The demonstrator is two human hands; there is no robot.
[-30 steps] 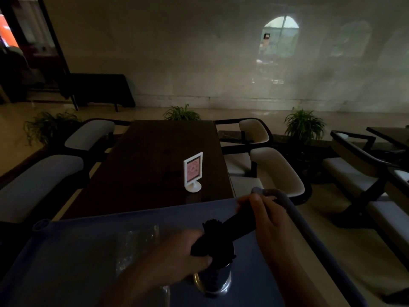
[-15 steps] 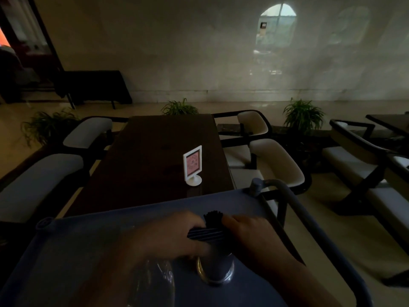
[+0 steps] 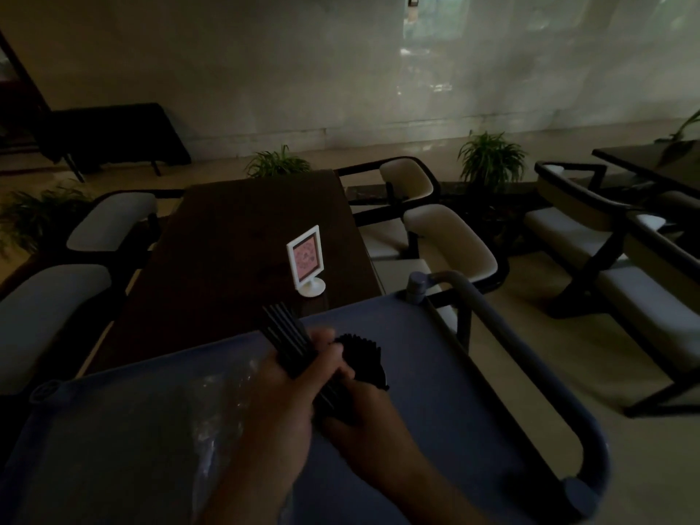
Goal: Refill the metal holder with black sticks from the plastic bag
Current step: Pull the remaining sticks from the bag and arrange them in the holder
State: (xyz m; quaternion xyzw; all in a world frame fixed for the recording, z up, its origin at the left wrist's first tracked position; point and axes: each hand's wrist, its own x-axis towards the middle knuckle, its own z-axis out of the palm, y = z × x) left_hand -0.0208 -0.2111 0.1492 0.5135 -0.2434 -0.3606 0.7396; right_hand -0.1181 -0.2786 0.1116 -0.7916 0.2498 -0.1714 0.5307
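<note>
Bundle of sticks (image 3: pixel 289 344) tilted, tips far-left, left hand (image 3: pixel 299 384) clenched round it. Right hand (image 3: pixel 365 418) low at hidden holder, grip unclear. Bag (image 3: pixel 212 411) near-left on cart (image 3: pixel 447 392). Stand bundle upright, drop ends in together.

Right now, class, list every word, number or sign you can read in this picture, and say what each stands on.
White stand-up sign on the dark table: pink printed pattern, too blurred to read.
Small dark plate on the far wall: too small to read.
No readable text anywhere.
</note>
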